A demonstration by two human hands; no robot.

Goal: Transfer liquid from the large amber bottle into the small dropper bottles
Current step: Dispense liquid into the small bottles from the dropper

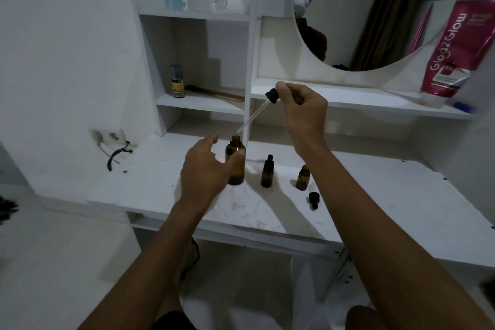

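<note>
Scuffed white table [375,195]; right hand's [302,107] fingers [282,88] pinch a black-capped glass dropper [257,112]; round amber bottle [237,171] stands below them, beside left hand's [203,169] loose, blurred fingers (touch unclear).

Table [150,190] bears large amber bottle [237,172]; capped dropper bottle [266,174]; open dropper bottle [302,179]; loose cap [313,199].

I see a white dressing table [375,195] set against a plain white wall [67,35]. A shelf unit [201,106] with 2 open shelves rises at its back left. The round mirror [348,8] beside it reflects a brown curtain [388,8]. The floor [53,262] is pale and the light is dim.
</note>
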